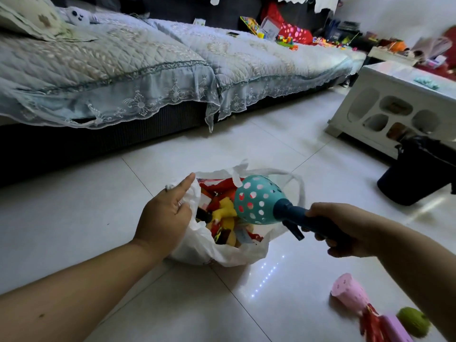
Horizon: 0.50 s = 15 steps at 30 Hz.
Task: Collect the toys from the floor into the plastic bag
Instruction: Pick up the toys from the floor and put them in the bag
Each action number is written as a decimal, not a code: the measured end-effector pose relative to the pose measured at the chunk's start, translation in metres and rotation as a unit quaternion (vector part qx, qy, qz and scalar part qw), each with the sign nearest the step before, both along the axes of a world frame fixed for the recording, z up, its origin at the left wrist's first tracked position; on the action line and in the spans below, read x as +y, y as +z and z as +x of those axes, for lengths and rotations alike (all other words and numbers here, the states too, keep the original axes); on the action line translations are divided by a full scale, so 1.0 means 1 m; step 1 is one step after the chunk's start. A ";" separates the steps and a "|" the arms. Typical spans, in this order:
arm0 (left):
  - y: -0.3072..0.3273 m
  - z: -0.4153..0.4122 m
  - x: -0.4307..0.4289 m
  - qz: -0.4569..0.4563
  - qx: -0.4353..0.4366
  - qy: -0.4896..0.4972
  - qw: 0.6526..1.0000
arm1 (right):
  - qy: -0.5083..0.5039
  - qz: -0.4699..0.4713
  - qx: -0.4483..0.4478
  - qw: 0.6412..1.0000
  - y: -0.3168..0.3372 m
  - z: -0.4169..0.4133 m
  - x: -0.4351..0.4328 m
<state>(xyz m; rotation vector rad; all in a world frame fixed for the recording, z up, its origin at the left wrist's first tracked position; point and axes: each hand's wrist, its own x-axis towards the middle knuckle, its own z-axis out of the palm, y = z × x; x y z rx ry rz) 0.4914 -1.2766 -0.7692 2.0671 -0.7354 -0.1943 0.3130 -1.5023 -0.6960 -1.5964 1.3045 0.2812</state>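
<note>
The left hand (164,215) pinches the near-left rim of the white plastic bag (204,248), thumb stretched along the edge and fingers curled into the plastic, holding the mouth wide. The right hand (345,233) is wrapped tight around the dark blue handle of a teal perforated scoop toy (256,201).

The bag sits on the pale tiled floor (86,218), already holding a jumble of red and yellow toys (222,218). The scoop toy hangs over the bag's right side, its long axis running from the right hand up and leftward, the rounded teal cup pointing into the bag's open mouth and the handle trailing back to the right. A small trigger piece sticks down from the handle just beside the bag's right edge.

To the right of the bag and nearer the person, a pink perforated scoop toy (350,294) lies on the floor with a fuzzy green ball (413,322) close by. Beyond the bag to the right stands a dark bin (419,174), with a white low cabinet (394,104) behind it. Behind the bag runs a sofa under a pale blue lace-edged cover (135,70), more bright toys (286,35) piled at its far end.
</note>
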 end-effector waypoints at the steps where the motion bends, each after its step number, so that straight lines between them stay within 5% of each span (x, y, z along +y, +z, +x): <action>1: 0.002 -0.001 0.000 -0.004 0.007 -0.011 1.000 | -0.014 -0.004 -0.006 1.000 -0.003 0.005 0.006; 8: 0.004 -0.001 -0.002 -0.022 0.021 -0.037 0.999 | -0.151 0.085 -0.155 0.973 -0.057 0.093 0.072; 13: 0.002 -0.002 -0.003 -0.052 0.052 -0.037 0.997 | -0.147 0.039 -0.230 0.961 -0.085 0.164 0.111; 15: 0.004 -0.004 -0.003 -0.052 0.068 -0.040 0.996 | -0.048 -0.003 -0.194 0.980 -0.097 0.180 0.116</action>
